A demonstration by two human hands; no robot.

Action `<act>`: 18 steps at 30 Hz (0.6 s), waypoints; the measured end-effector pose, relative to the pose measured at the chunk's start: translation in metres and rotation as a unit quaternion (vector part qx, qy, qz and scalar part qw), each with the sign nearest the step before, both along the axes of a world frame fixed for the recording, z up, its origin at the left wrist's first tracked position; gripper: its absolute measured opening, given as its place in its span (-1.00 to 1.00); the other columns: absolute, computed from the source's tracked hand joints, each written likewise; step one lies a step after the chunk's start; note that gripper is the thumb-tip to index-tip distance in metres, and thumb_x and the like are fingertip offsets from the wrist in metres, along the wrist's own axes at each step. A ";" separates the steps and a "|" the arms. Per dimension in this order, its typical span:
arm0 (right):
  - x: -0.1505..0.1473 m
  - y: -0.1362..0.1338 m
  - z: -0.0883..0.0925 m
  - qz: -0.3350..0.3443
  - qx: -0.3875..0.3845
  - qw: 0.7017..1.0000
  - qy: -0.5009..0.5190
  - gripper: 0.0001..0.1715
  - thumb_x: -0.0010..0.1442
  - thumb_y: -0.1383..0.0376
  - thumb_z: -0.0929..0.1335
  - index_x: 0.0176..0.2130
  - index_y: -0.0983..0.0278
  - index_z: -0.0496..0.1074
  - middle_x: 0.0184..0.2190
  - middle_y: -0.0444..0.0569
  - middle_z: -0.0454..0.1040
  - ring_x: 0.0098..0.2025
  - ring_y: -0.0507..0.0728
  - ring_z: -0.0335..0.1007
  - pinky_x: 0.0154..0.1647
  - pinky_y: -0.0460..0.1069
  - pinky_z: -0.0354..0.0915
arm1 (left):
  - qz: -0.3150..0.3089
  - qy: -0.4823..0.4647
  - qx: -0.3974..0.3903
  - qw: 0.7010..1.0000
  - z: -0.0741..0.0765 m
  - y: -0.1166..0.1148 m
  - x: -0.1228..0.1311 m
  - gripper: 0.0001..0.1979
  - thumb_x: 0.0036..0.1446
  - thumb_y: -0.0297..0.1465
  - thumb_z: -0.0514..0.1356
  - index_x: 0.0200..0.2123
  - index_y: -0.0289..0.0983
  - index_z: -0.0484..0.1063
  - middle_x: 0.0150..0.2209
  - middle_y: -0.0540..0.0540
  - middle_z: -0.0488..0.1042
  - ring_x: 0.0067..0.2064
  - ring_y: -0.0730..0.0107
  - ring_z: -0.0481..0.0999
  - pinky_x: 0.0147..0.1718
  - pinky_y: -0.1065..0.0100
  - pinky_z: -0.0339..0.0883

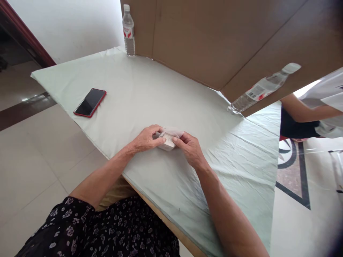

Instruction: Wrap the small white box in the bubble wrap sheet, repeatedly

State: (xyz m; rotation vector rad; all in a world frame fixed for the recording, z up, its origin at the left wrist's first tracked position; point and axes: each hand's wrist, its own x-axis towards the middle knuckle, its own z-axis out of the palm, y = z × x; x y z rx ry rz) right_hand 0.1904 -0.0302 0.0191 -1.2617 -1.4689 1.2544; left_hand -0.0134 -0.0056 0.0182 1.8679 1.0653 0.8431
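Between my hands is a small white block-like packet (168,143), with a thin, pale, crumpled sheet (173,131) along its far side. I cannot make out exactly what the packet is. My left hand (147,140) grips its left end, thumb on the near face and fingers curled behind. From the right, my right hand (190,147) pinches it with the thumb on top, its other fingers partly hidden. Both hands are just above or resting on the pale green tablecloth (150,96).
A phone in a red case (90,102) lies on the left. One water bottle (128,32) stands at the back; another bottle (264,89) is at the right, by the brown cardboard panel (193,39). Past the panel, a person's arm (308,110) shows.
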 end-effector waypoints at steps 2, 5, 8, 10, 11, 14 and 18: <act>-0.003 0.002 0.000 -0.013 -0.042 0.999 0.016 -0.64 0.12 0.02 0.41 -0.22 0.23 0.54 -0.39 -0.10 0.54 -0.37 0.09 0.42 -0.33 -0.01 0.40 | -0.008 -0.025 -0.061 0.998 0.003 0.000 -0.001 -0.68 0.13 -0.21 0.17 -0.18 -0.33 0.49 -0.23 -0.11 0.54 -0.23 0.34 0.49 -0.22 0.33 0.38; -0.006 0.004 -0.003 -0.047 -0.036 0.998 0.008 -0.63 0.12 0.00 0.40 -0.27 0.24 0.55 -0.50 -0.16 0.45 -0.47 0.04 0.31 -0.40 -0.05 0.34 | -0.052 -0.095 -0.140 0.984 0.003 -0.001 0.000 -0.58 0.10 -0.19 0.25 -0.04 -0.33 0.47 -0.18 -0.13 0.57 -0.21 0.33 0.53 -0.23 0.34 0.39; -0.005 0.005 -0.006 -0.054 -0.017 0.998 -0.012 -0.60 0.15 -0.04 0.38 -0.30 0.24 0.54 -0.53 -0.17 0.40 -0.49 0.03 0.27 -0.40 -0.06 0.30 | -0.057 -0.158 -0.180 0.969 -0.002 0.000 0.003 -0.53 0.04 -0.30 0.30 0.03 -0.33 0.43 -0.10 -0.16 0.57 -0.14 0.31 0.55 -0.16 0.32 0.42; -0.004 0.004 -0.006 -0.044 -0.010 0.999 -0.008 -0.55 0.16 -0.09 0.37 -0.25 0.23 0.54 -0.47 -0.14 0.45 -0.44 0.05 0.33 -0.36 -0.04 0.32 | -0.038 -0.185 -0.196 0.962 -0.004 0.000 0.006 -0.54 0.03 -0.34 0.30 0.02 -0.34 0.42 -0.10 -0.17 0.57 -0.13 0.31 0.56 -0.13 0.31 0.42; -0.004 0.004 -0.006 -0.036 -0.008 0.999 0.001 -0.52 0.14 -0.10 0.38 -0.19 0.21 0.53 -0.42 -0.13 0.49 -0.40 0.07 0.38 -0.32 -0.03 0.35 | -0.028 -0.190 -0.200 0.961 -0.004 0.000 0.007 -0.54 0.02 -0.35 0.30 0.02 -0.34 0.41 -0.11 -0.17 0.57 -0.14 0.32 0.56 -0.14 0.31 0.42; -0.002 0.001 -0.007 -0.008 -0.009 0.999 0.036 -0.42 0.05 -0.07 0.47 -0.03 0.18 0.48 -0.25 -0.09 0.57 -0.27 0.12 0.49 -0.22 0.00 0.40 | -0.023 -0.182 -0.198 0.963 -0.001 -0.001 0.008 -0.57 0.02 -0.38 0.28 -0.01 -0.34 0.42 -0.21 -0.13 0.58 -0.21 0.34 0.56 -0.19 0.32 0.42; -0.002 -0.003 -0.008 0.000 -0.014 0.999 0.037 -0.43 0.06 -0.04 0.48 -0.03 0.20 0.47 -0.21 -0.04 0.60 -0.23 0.14 0.52 -0.16 0.03 0.41 | -0.052 -0.185 -0.197 0.961 0.006 -0.004 0.008 -0.61 0.04 -0.40 0.24 -0.02 -0.33 0.45 -0.21 -0.12 0.58 -0.17 0.31 0.56 -0.18 0.33 0.42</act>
